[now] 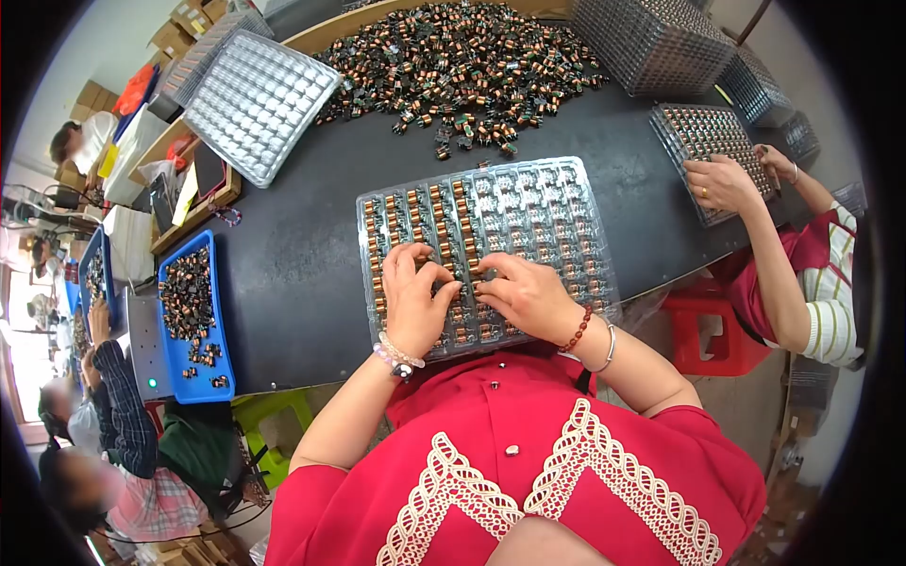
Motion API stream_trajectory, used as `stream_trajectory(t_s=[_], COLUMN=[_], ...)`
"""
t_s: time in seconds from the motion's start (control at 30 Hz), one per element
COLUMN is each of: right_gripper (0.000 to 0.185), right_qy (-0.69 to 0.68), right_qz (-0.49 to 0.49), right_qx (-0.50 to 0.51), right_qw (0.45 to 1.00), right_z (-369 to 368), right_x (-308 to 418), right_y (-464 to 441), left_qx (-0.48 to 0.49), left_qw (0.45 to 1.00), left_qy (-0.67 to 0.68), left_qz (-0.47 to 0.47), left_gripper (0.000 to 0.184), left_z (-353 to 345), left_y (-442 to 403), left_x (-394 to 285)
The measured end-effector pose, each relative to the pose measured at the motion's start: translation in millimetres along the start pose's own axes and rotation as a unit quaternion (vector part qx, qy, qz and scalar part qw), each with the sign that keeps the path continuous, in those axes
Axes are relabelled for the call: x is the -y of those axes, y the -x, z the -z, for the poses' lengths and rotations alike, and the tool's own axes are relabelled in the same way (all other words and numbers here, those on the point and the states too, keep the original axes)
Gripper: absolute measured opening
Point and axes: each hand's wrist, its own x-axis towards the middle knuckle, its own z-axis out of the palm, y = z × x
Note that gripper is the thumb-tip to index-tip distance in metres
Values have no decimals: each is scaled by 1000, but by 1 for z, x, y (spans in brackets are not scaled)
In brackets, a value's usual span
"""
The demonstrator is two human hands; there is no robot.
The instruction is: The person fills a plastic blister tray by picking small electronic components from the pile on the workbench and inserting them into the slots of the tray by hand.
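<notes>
A clear plastic tray [547, 212] with many small pockets lies on the dark table in front of me. Small copper-coloured coil parts [412, 212] fill several columns on its left side, while pockets on the right show no copper parts. My left hand [415, 294] is over the filled columns, thumb and fingers bent towards each other. Beside it, my right hand [524, 294] rests at the rightmost filled column, fingertips pinched near a coil. What either hand's fingertips hold, if anything, is too small and hidden to make out.
A large heap of coil parts [462, 71] lies at the back. An upturned-looking clear tray [260, 106] and a blue tray [219, 325] of parts are left. Stacked trays [651, 47] stand back right. A co-worker's hands [725, 184] touch another tray [703, 132] at right.
</notes>
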Motion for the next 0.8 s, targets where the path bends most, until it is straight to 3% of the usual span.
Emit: stream_trajectory(t_s=[0.07, 0.13, 0.17, 0.27, 0.37, 0.5, 0.67, 0.8], right_gripper=[13, 13, 13, 12, 10, 16, 19, 22], right_qy=[15, 11, 7, -43, -97, 38, 159, 162], right_qz=[-4, -5, -7, -22, -51, -76, -158, -222], right_qx=[39, 46, 55, 71, 41, -63, -14, 30], right_qw=[999, 999, 998, 996, 993, 994, 975, 961], right_z=[3, 4, 5, 11, 18, 30, 32, 23], right_x=[1, 0, 0, -6, -28, -83, -131, -148], right_y=[-1, 0, -1, -7, -21, -59, -98, -115], left_qx=[-3, 9, 9, 51, 56, 55, 57, 92], left_qw=[1000, 991, 990, 998, 997, 998, 997, 993], left_qy=[-12, -104, -105, 11, 17, 16, -5, -9], left_qz=[1, -87, -89, -18, -42, -35, -42, -69], left_gripper=[12, 12, 12, 11, 11, 11, 13, 14], left_z=[3, 7, 8, 6, 5, 4, 4, 10], left_y=[-2, -3, -4, -9, -13, -11, -8, -7], left_x=[-3, -4, -3, 8, 10, 9, 7, 8])
